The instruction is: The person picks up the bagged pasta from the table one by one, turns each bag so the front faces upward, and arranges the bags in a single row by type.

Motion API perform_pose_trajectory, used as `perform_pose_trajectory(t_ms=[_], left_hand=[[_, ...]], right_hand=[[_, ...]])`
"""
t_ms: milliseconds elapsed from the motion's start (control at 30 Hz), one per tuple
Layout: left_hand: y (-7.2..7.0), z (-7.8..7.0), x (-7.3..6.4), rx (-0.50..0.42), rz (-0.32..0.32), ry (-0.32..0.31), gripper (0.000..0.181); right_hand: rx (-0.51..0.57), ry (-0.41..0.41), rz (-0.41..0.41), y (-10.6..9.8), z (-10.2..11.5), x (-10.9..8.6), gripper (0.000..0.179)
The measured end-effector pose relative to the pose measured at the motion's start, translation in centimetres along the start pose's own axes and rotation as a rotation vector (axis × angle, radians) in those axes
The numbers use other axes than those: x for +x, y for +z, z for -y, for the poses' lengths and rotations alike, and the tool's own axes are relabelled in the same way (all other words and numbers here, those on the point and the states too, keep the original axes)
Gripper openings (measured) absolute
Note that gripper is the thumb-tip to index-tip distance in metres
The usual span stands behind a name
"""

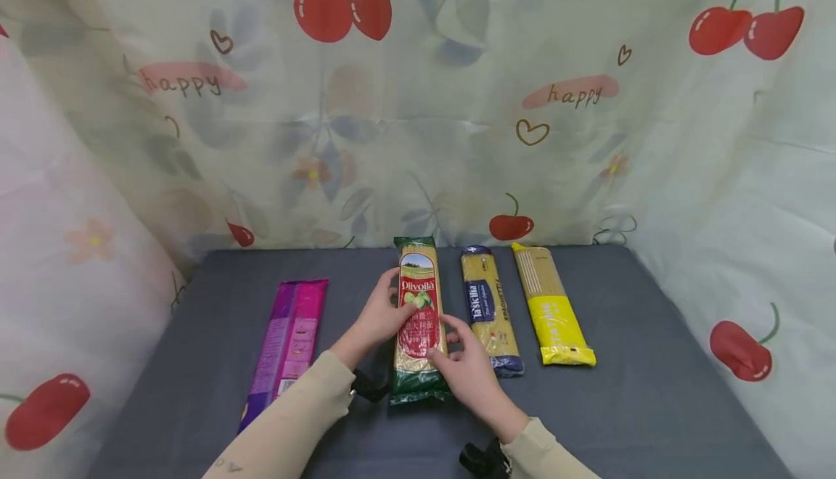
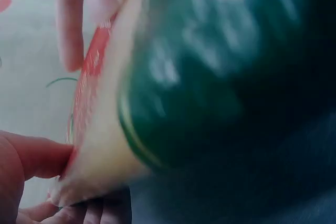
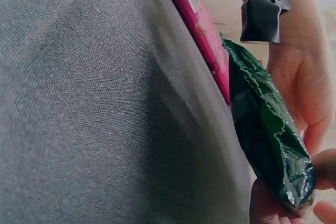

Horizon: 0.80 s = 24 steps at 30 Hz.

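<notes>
Both hands hold a pack of spaghetti point(image 1: 418, 326) with a red Olivoilà label and green ends, raised over the table with its front facing the head camera. My left hand point(image 1: 381, 313) grips its left edge, thumb on the label and fingers behind. Lower on the right edge, my right hand point(image 1: 469, 365) pinches it with the thumb on the front. In the left wrist view the green end point(image 2: 210, 66) fills much of the picture, with the left thumb point(image 2: 44, 157) pressed to the red face. The right wrist view shows the crimped green end point(image 3: 268, 129) above the cloth.
On the dark grey table point(image 1: 627, 406) a purple and pink pack point(image 1: 294, 348) lies at left. To the right lie a blue-ended spaghetti pack point(image 1: 488, 312) and a yellow pasta pack point(image 1: 555, 308). A cherry-print curtain point(image 1: 418, 123) closes off the back and sides.
</notes>
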<state>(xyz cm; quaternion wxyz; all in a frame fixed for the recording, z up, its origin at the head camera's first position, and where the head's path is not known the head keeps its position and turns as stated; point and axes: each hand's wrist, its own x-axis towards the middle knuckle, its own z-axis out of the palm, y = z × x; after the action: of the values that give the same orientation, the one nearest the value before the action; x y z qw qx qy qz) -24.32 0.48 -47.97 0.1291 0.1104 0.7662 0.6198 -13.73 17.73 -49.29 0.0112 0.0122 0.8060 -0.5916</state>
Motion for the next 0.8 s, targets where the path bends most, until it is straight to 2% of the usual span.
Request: perform_pose_trajectory(t_ms=[233, 500, 800], left_hand=[[1.1, 1.0, 0.6, -0.043, -0.007, -0.058, 0.077], [1.5, 1.6, 0.9, -0.05, -0.021, -0.112, 0.078], [1.3, 2.3, 1.1, -0.069, 0.001, -0.11, 0.08]], right_hand=[[-0.049, 0.039, -0.009, -0.1, -0.9, 0.7, 0.059], [-0.101, 0.054, -0.008, 0.1, -1.2, 1.2, 0.06], [-0.121, 0.044, 0.0, 0.2, -1.6, 1.5, 0.061]])
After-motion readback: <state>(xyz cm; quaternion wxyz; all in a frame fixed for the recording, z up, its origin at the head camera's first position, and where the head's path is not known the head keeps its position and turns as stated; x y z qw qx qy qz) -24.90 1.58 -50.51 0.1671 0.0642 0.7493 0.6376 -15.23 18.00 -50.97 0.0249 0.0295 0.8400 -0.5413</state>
